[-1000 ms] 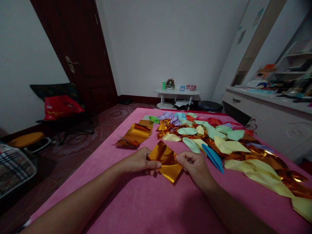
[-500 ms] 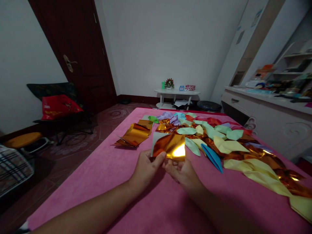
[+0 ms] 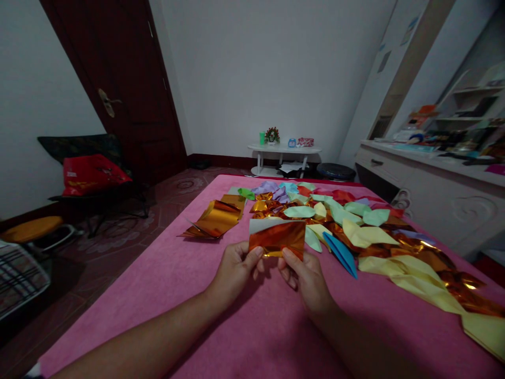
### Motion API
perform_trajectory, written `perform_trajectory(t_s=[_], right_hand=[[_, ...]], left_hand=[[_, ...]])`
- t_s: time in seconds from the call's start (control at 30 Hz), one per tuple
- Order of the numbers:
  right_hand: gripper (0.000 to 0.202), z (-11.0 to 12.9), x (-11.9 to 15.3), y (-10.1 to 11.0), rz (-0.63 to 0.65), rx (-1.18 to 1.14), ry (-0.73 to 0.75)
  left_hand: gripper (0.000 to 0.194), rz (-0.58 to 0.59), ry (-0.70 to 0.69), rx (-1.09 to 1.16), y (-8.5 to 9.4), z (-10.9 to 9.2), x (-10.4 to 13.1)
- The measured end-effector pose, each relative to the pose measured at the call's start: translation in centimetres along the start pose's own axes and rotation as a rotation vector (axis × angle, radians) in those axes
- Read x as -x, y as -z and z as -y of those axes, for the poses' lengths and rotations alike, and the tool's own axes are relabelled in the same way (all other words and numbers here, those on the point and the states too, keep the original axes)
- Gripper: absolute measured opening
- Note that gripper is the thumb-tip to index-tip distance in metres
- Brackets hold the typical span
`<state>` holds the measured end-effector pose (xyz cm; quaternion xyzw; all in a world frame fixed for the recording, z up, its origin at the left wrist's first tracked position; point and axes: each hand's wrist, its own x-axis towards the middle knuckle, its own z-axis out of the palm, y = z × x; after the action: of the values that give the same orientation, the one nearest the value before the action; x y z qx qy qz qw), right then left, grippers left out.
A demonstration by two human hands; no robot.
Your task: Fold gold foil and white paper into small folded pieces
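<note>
A sheet of shiny gold foil paper [image 3: 278,237] is held up over the pink cloth, with a pale strip of its back showing along the top edge. My left hand [image 3: 239,268] pinches its lower left edge, thumb on the near side. At the lower right edge my right hand [image 3: 305,273] grips it the same way. Ahead and to the left lies a pile of loose gold foil sheets [image 3: 216,218]. Close on the right is a folded blue paper piece [image 3: 341,254], beside folded yellow paper [image 3: 366,234] and pale green paper pieces [image 3: 300,211].
The pink cloth [image 3: 158,316] covers the surface before me. More folded gold, purple and red pieces lie along its right side. A white low table [image 3: 284,149] stands by the wall, a red bag [image 3: 92,173] on a chair at left, and a cluttered white dresser [image 3: 434,179] at right.
My right hand has shifted right along the sheet's lower edge, away from my left hand. The foil, curled over before, is now stretched flatter between both hands.
</note>
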<state>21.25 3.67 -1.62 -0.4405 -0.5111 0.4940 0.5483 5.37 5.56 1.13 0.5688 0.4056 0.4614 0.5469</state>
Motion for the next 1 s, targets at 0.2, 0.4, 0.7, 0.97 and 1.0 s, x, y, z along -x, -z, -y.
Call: perform_trajectory(t_s=[0.2,0.4,0.7,0.97,1.0], right_hand=[[0.039,0.6,-0.3,0.4,0.002,-0.011,-0.034],[0.038,1.1,-0.4,0.7,-0.026,0.042,-0.019],[0.039,0.8,-0.2,1.2,0.085,0.049,-0.017],[0.029,1.4,-0.1,0.3,0.198,-0.126,-0.133],[0.027,1.4,-0.2,0.2,0.17,-0.149,-0.146]], left_hand=[[0.043,-0.008,-0.003,-0.071,1.2,0.3,-0.4],[0.045,0.008,-0.018,-0.098,1.6,0.5,-0.3],[0.032,0.076,-0.043,0.14,2.4,0.2,-1.1],[0.037,0.061,0.069,-0.069,2.5,1.1,-1.0],[0.038,0.08,0.073,-0.091,2.4,1.1,-1.0]])
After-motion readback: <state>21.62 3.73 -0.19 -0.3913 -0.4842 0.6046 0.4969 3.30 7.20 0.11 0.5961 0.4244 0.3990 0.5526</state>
